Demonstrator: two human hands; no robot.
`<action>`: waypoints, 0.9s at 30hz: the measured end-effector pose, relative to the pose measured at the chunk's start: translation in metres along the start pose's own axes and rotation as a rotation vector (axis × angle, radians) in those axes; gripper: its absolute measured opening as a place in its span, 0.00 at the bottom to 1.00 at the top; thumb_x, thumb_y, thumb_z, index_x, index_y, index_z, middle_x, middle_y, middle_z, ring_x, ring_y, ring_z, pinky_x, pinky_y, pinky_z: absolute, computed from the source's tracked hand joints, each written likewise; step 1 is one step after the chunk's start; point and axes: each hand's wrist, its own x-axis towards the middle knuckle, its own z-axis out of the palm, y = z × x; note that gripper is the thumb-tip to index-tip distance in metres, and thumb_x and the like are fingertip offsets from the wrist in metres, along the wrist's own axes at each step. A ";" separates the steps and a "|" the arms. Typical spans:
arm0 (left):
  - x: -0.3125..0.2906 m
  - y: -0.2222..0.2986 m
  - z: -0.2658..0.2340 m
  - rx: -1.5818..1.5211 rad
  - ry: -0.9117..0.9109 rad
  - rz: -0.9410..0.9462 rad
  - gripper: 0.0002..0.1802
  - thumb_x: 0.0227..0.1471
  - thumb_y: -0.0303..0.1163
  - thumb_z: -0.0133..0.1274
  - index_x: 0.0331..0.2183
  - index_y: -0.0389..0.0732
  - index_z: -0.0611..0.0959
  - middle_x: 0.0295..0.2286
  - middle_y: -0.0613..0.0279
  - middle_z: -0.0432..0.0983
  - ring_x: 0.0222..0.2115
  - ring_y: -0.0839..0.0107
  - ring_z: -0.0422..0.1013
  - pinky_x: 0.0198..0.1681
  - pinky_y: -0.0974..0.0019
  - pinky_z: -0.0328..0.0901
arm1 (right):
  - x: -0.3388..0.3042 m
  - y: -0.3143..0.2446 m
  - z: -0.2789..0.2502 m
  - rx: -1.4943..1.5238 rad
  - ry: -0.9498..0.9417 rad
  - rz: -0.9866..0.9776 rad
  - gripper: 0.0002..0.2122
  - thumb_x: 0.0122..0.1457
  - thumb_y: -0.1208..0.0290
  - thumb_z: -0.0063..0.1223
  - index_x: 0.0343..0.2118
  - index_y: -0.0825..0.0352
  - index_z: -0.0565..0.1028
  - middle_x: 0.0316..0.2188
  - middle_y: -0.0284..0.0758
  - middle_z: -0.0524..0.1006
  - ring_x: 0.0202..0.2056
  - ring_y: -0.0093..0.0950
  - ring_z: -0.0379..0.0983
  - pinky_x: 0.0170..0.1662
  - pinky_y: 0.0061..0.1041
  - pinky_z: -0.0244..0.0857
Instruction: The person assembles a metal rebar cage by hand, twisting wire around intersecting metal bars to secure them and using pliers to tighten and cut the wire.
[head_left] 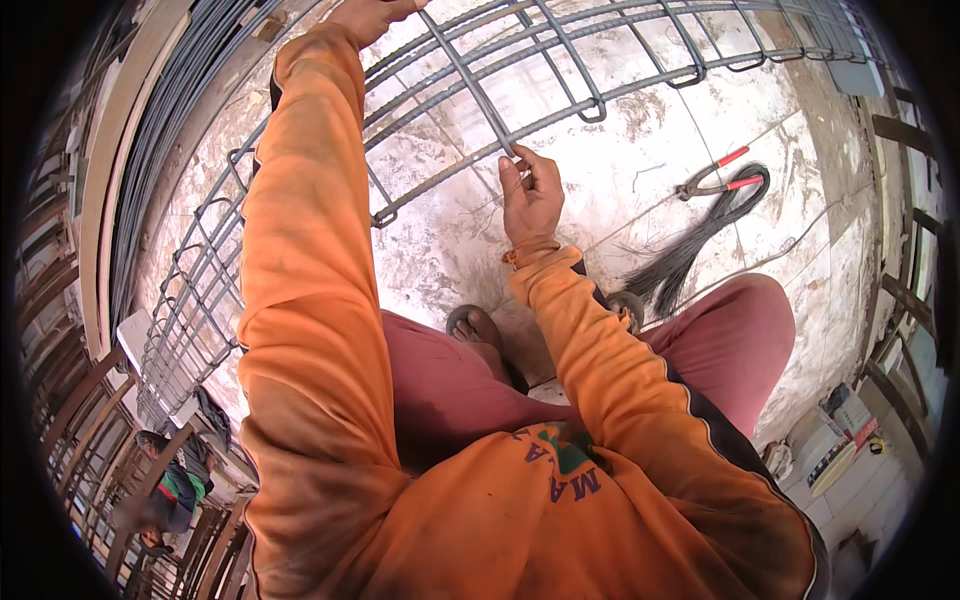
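A long cage of ribbed steel bars (590, 103) with square stirrups lies across the floor before me. One steel stirrup (463, 70) crosses its bars between my hands. My left hand (366, 18) is at its far end, partly cut off by the upper edge; its visible fingers close on the stirrup. My right hand (532, 198) is at the stirrup's near corner, with thumb and curled fingers closed against it by the lowest bar. Right of that hand, red-handled pincers (712, 184) lie by a bent bundle of dark tie wire (705, 238).
Another narrower cage (195, 290) runs along the left, beside long stacked rods (180, 130) and a wooden plank (115, 180). My sandalled foot (475, 328) is on the stained floor (430, 255). A person (180, 485) is at the lower left. A round container (832, 468) stands lower right.
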 end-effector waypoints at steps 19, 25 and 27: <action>-0.019 -0.026 -0.023 -0.187 0.019 -0.054 0.24 0.47 0.41 0.60 0.41 0.33 0.79 0.34 0.57 0.78 0.34 0.72 0.71 0.39 0.69 0.66 | -0.017 -0.020 0.023 -0.067 -0.050 -0.082 0.06 0.53 0.78 0.56 0.34 0.69 0.76 0.26 0.39 0.72 0.25 0.29 0.69 0.26 0.25 0.62; -0.017 -0.020 -0.019 -0.233 0.006 -0.073 0.19 0.47 0.37 0.61 0.38 0.34 0.81 0.29 0.64 0.77 0.29 0.77 0.69 0.33 0.72 0.65 | -0.017 -0.017 0.023 -0.058 -0.036 -0.071 0.06 0.52 0.79 0.57 0.34 0.69 0.76 0.26 0.38 0.72 0.25 0.29 0.68 0.26 0.25 0.61; -0.020 -0.017 -0.021 -0.186 0.014 -0.085 0.18 0.47 0.37 0.61 0.37 0.35 0.81 0.28 0.65 0.77 0.28 0.77 0.69 0.33 0.73 0.64 | -0.017 -0.018 0.024 -0.044 -0.027 -0.066 0.06 0.52 0.79 0.57 0.34 0.68 0.76 0.26 0.38 0.72 0.24 0.29 0.68 0.26 0.25 0.61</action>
